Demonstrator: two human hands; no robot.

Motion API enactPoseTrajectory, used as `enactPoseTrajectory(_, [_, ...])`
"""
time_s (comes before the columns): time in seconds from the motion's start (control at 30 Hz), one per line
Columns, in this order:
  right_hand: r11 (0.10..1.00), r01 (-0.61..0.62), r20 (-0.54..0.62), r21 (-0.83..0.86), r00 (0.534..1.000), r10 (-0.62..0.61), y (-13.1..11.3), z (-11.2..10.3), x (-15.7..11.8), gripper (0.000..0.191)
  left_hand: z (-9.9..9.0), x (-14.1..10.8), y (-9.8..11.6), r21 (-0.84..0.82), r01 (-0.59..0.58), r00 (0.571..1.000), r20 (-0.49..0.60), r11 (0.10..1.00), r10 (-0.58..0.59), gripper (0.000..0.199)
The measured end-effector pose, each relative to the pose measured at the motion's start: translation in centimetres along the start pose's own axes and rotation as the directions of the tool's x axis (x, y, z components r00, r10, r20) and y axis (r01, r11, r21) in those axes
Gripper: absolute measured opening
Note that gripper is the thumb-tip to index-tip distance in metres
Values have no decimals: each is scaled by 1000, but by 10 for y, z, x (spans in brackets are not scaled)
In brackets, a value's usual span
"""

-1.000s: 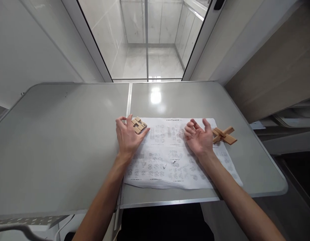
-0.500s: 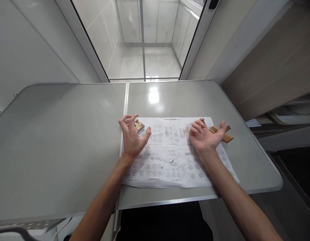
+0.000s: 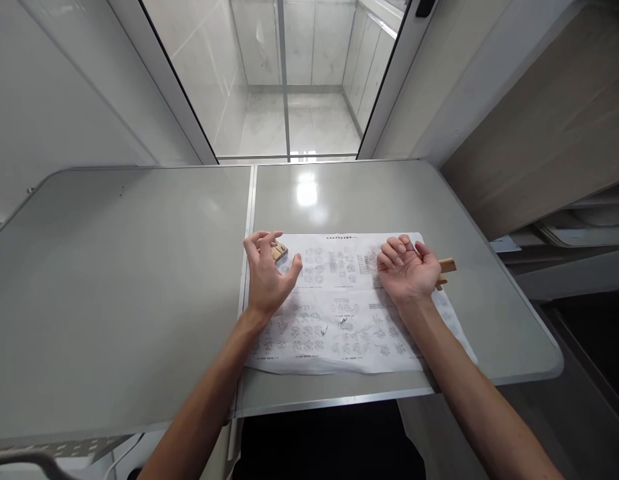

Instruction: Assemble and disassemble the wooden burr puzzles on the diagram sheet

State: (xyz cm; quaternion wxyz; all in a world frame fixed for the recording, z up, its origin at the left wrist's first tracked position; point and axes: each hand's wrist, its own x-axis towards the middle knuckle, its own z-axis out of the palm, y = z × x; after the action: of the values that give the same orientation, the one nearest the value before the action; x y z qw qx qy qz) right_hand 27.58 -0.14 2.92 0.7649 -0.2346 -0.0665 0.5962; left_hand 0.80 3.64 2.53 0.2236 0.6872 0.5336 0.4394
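Observation:
My left hand hovers over the left part of a printed paper sheet, fingers bent and spread. Just beyond its fingertips lies a small group of light wooden pieces, partly hidden by the fingers. Palm up, my right hand is at the sheet's right edge with its fingers loosely curled and the palm bare. Brown wooden strips stick out from behind it on the right. How they touch the back of the hand is hidden.
The sheet lies on a grey folding table with a metal seam and rounded corners. Behind the table is a glass door. Shelves with flat items stand at the right.
My left hand has shifted slightly right. My right thumb has drawn in toward the fingers, and the wooden strips behind that hand have turned and moved slightly left.

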Motion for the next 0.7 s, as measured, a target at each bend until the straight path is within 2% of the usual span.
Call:
enactPoseTrajectory(0.27, [996, -38, 41, -81, 998, 42, 5, 5, -3, 17, 0, 0, 0, 1, -6, 1000, 15, 1000, 6, 43])
enactPoseTrajectory(0.4, [997, -71, 48, -38, 996, 73, 5, 4, -2, 21, -1, 0, 1, 8, -9, 1000, 12, 1000, 9, 43])
enactPoseTrajectory(0.6, [990, -107, -24, 89, 994, 109, 2, -1, 1, 20, 0, 0, -1, 19, -15, 1000, 4, 1000, 15, 43])
enactPoseTrajectory(0.7, [992, -105, -32, 71, 994, 107, 2, -1, 2, 19, 1, 0, -2, 17, -17, 1000, 5, 1000, 17, 42])
